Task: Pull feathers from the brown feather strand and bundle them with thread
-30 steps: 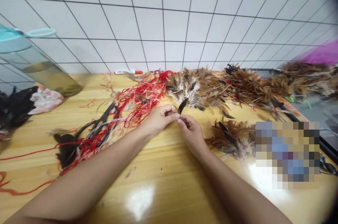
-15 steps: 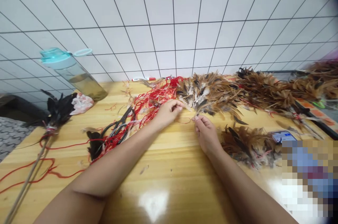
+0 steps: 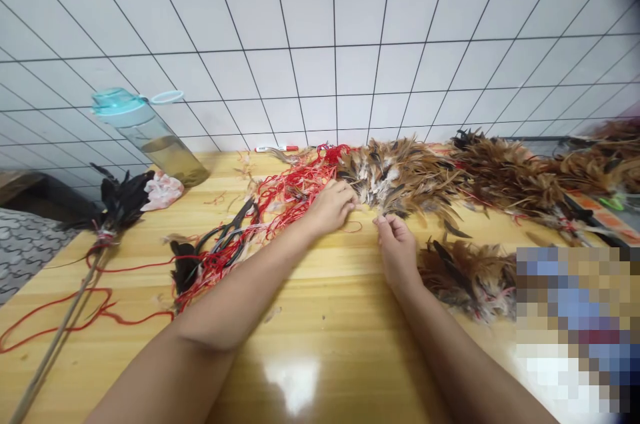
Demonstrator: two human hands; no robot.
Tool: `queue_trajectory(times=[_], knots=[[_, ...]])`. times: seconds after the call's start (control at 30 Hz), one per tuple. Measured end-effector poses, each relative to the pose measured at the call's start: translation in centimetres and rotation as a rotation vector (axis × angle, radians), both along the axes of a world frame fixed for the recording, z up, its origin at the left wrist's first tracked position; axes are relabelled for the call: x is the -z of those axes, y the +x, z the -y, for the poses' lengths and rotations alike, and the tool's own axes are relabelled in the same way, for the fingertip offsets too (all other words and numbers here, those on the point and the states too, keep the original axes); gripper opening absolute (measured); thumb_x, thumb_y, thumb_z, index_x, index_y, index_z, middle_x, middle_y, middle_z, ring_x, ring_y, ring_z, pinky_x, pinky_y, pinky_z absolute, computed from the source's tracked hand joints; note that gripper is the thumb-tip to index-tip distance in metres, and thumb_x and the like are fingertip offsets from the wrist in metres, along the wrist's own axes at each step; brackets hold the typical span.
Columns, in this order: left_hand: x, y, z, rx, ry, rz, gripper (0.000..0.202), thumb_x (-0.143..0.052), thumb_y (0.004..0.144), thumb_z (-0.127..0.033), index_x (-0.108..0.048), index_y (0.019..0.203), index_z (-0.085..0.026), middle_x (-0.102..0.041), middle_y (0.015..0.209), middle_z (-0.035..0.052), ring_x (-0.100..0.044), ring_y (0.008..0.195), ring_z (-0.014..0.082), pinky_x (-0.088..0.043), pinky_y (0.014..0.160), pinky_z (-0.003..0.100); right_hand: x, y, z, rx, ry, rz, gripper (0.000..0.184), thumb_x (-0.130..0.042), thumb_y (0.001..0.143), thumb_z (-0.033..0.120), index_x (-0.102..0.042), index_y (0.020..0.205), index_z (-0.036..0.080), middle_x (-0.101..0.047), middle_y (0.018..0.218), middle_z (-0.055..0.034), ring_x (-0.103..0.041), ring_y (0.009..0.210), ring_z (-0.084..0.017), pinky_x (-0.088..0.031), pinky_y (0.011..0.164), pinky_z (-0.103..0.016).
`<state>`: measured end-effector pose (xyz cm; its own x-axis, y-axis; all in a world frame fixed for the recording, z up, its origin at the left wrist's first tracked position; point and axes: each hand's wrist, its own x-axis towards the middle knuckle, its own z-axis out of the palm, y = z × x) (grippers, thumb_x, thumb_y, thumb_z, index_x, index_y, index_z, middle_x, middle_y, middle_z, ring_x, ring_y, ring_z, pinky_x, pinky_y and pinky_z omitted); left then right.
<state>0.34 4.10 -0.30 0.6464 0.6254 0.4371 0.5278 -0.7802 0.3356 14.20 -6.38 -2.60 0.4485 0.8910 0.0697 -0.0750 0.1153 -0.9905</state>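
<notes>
The left hand (image 3: 333, 207) is curling against the near edge of a long feather bunch (image 3: 400, 177), though whether it is clamping anything I cannot tell. The right hand (image 3: 395, 244) is working just beside it, apart from the left, its thumb and fingertips (image 3: 383, 219) pinching together at the feathers' lower edge; anything held there is too fine to make out. The bunch is lying across the upper middle of the frame, its long axis running left to right along the far side of the wooden table (image 3: 330, 344), with its feather tips fanning outward. A small loop of red thread (image 3: 353, 227) is lying just below the gap between the hands. Keeping the pinch close to the feather bases seems best for stopping the strands from splaying.
</notes>
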Motion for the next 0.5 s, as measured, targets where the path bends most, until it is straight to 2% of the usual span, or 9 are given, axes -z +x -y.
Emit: queue_trajectory(times=[0.1,0.23,0.37,0.5], knots=[[-1.6,-0.6,0.8,0.065,-0.009,-0.002,0.015,-0.046,0.089,-0.017,-0.061,0.088,-0.018,-0.064,0.088,0.0041,-0.051,0.086,0.0166,-0.039,0.082,0.031,-0.3,0.6,0.1,0.075,-0.033,0.124,0.024,-0.056,0.079,0.043,-0.054,0.074,0.019,-0.049,0.065,0.0035,-0.042,0.059,-0.011,-0.034,0.057,-0.025],[-3.3,-0.3,1.8,0.177,0.088,-0.106,0.018,-0.044,0.091,-0.019,-0.062,0.091,-0.018,-0.063,0.088,0.0047,-0.051,0.088,0.0172,-0.037,0.081,0.030,-0.2,1.0,0.2,0.108,-0.046,0.331,0.026,-0.054,0.081,0.044,-0.056,0.075,0.019,-0.053,0.067,0.0014,-0.045,0.061,-0.013,-0.036,0.059,-0.027],[-3.8,0.0,2.3,0.184,0.226,-0.218,0.020,-0.044,0.092,-0.022,-0.063,0.093,-0.018,-0.062,0.090,0.0064,-0.048,0.089,0.0184,-0.035,0.080,0.031,0.1,1.2,0.3,0.142,-0.053,0.497,0.025,-0.053,0.082,0.041,-0.060,0.075,0.019,-0.059,0.070,-0.0017,-0.049,0.065,-0.016,-0.039,0.064,-0.029],[-4.0,-0.1,2.5,0.173,0.391,-0.285,0.018,-0.045,0.092,-0.024,-0.062,0.091,-0.017,-0.061,0.090,0.0071,-0.047,0.088,0.0198,-0.033,0.076,0.032,0.2,1.1,0.3,0.113,-0.051,0.615,0.026,-0.051,0.082,0.040,-0.064,0.076,0.018,-0.062,0.073,-0.0040,-0.052,0.068,-0.017,-0.040,0.067,-0.031]])
